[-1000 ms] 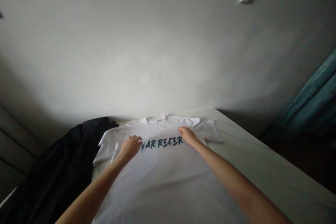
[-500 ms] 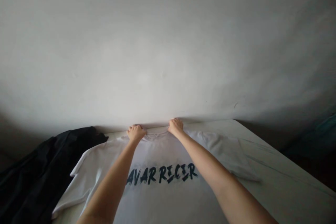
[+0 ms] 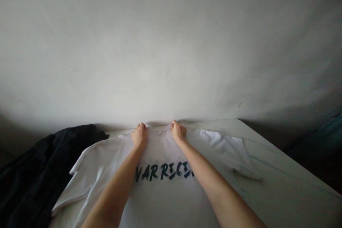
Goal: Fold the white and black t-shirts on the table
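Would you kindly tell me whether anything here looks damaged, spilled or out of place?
I see no spill or tear. The black garment left of the white shirt lies bunched, unlike the spread shirt, and a small dark mark low right on the pale wall breaks its plain surface.

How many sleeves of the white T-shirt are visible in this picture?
2. The left sleeve lies beside the black cloth; the right sleeve is spread over the pale tabletop. No other sleeve of this shirt seems hidden.
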Demonstrator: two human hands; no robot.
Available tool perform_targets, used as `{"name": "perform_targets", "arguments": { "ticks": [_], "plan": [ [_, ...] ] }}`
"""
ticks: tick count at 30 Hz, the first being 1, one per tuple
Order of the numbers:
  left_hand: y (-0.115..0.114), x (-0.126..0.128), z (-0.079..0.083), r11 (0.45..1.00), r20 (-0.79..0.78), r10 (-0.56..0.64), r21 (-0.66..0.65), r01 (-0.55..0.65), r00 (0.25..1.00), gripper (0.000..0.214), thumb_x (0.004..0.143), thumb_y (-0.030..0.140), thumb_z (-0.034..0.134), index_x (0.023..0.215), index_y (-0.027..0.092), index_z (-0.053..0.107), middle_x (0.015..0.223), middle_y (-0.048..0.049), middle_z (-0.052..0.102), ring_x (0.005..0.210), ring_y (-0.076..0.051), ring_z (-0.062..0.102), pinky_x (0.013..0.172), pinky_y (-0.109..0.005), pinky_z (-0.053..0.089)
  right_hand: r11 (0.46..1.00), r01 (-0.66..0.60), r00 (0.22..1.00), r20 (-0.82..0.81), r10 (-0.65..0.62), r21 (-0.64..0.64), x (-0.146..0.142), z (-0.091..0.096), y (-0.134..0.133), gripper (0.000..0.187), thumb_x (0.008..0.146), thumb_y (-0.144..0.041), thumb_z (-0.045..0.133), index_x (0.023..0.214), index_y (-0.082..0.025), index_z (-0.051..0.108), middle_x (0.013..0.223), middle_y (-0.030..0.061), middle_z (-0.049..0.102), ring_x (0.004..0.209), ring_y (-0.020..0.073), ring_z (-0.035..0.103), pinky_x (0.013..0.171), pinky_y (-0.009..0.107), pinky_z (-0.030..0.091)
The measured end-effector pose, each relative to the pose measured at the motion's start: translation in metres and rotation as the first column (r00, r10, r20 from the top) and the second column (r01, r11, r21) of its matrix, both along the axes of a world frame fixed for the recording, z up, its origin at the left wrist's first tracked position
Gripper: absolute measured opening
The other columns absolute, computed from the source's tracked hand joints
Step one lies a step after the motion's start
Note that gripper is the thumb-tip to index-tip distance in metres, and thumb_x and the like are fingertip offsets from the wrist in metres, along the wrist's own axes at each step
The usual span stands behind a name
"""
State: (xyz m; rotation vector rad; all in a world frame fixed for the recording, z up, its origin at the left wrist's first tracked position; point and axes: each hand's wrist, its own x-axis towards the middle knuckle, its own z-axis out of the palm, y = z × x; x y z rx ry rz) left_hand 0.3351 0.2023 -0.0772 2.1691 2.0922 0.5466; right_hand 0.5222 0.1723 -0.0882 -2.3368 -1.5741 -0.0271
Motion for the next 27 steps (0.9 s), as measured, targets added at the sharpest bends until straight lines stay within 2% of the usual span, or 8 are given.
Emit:
{"name": "perform_targets", "arguments": {
  "ticks": [4, 8, 13, 19, 21, 23, 25, 27],
  "plan": [
    [-0.004, 0.000, -0.003, 0.999, 0.022, -0.034, 0.028, 0.034, 0.999, 0.035, 0.096, 0.025, 0.043, 0.127, 0.012, 0.050, 0.114, -0.0150, 0.067, 0.104, -0.025, 0.065, 0.086, -0.034, 0.048, 0.996, -0.037, 0.997, -0.070, 0.043, 0.085, 0.000, -0.004, -0.002, 0.034, 0.102, -0.033, 0.038, 0.122, -0.015, 0.059, 0.115, 0.0134, 0.070, 0.104, 0.0201, 0.066, 0.083, 0.027, 0.047],
    [-0.026, -0.015, -0.011, 0.977, -0.093, -0.164, 0.122, 0.174, 0.982, 0.041, 0.094, 0.029, 0.044, 0.129, 0.010, 0.052, 0.131, -0.0175, 0.059, 0.119, -0.028, 0.057, 0.101, -0.039, 0.042, 0.970, -0.222, 0.975, 0.023, 0.221, 0.104, 0.016, -0.007, -0.026, 0.037, 0.099, -0.026, 0.041, 0.130, -0.013, 0.056, 0.136, 0.0165, 0.057, 0.123, 0.0216, 0.055, 0.102, 0.030, 0.041],
    [-0.051, -0.040, -0.028, 0.976, -0.252, -0.216, -0.024, 0.217, 0.943, 0.056, 0.097, 0.038, 0.037, 0.149, 0.019, 0.038, 0.159, -0.0131, 0.031, 0.146, -0.038, 0.024, 0.114, -0.066, 0.017, 0.938, -0.325, 0.938, 0.087, 0.336, -0.120, 0.037, -0.013, -0.058, 0.054, 0.099, -0.042, 0.039, 0.150, -0.022, 0.038, 0.161, 0.0102, 0.025, 0.146, 0.0292, 0.026, 0.117, 0.052, 0.022],
    [-0.052, -0.051, -0.018, 0.975, -0.263, -0.203, -0.145, 0.169, 0.943, 0.060, 0.097, 0.054, 0.032, 0.153, 0.034, 0.029, 0.162, -0.0101, 0.023, 0.147, -0.043, 0.016, 0.104, -0.079, 0.016, 0.907, -0.316, 0.947, -0.030, 0.321, -0.280, 0.040, -0.005, -0.058, 0.063, 0.096, -0.065, 0.027, 0.154, -0.039, 0.023, 0.165, 0.0017, 0.010, 0.151, 0.0292, 0.008, 0.114, 0.066, 0.007],
    [-0.051, -0.035, -0.018, 0.985, -0.278, -0.174, -0.059, 0.164, 0.945, 0.060, 0.097, 0.052, 0.035, 0.151, 0.027, 0.036, 0.159, -0.0142, 0.031, 0.145, -0.045, 0.021, 0.107, -0.077, 0.015, 0.900, -0.326, 0.944, -0.047, 0.327, -0.289, 0.039, -0.004, -0.056, 0.065, 0.096, -0.066, 0.025, 0.154, -0.038, 0.021, 0.165, 0.0021, 0.008, 0.151, 0.0288, 0.006, 0.114, 0.066, 0.005],
    [-0.050, -0.003, -0.021, 0.944, -0.283, -0.298, 0.056, 0.326, 0.912, 0.058, 0.098, 0.046, 0.033, 0.151, 0.021, 0.037, 0.156, -0.0142, 0.036, 0.146, -0.039, 0.024, 0.115, -0.066, 0.014, 0.903, -0.319, 0.946, -0.044, 0.320, -0.289, 0.038, -0.004, -0.055, 0.067, 0.096, -0.065, 0.024, 0.155, -0.035, 0.018, 0.165, 0.0039, 0.008, 0.151, 0.0298, 0.005, 0.114, 0.067, 0.004],
    [-0.049, 0.041, -0.026, 0.810, -0.271, -0.533, 0.110, 0.576, 0.801, 0.057, 0.100, 0.044, 0.029, 0.153, 0.020, 0.033, 0.157, -0.0100, 0.035, 0.147, -0.029, 0.025, 0.120, -0.052, 0.017, 0.907, -0.310, 0.949, -0.031, 0.315, -0.284, 0.036, -0.005, -0.055, 0.068, 0.097, -0.061, 0.025, 0.157, -0.030, 0.014, 0.165, 0.0060, 0.008, 0.150, 0.0314, 0.005, 0.114, 0.067, 0.003],
    [-0.045, 0.084, -0.032, 0.685, -0.243, -0.685, 0.108, 0.720, 0.687, 0.056, 0.102, 0.042, 0.025, 0.153, 0.020, 0.029, 0.158, -0.0087, 0.035, 0.147, -0.024, 0.026, 0.119, -0.046, 0.024, 0.903, -0.325, 0.943, -0.023, 0.332, -0.280, 0.036, -0.007, -0.055, 0.068, 0.098, -0.057, 0.030, 0.157, -0.028, 0.012, 0.165, 0.0060, 0.007, 0.150, 0.0319, 0.004, 0.115, 0.066, 0.003]
  ]
}}
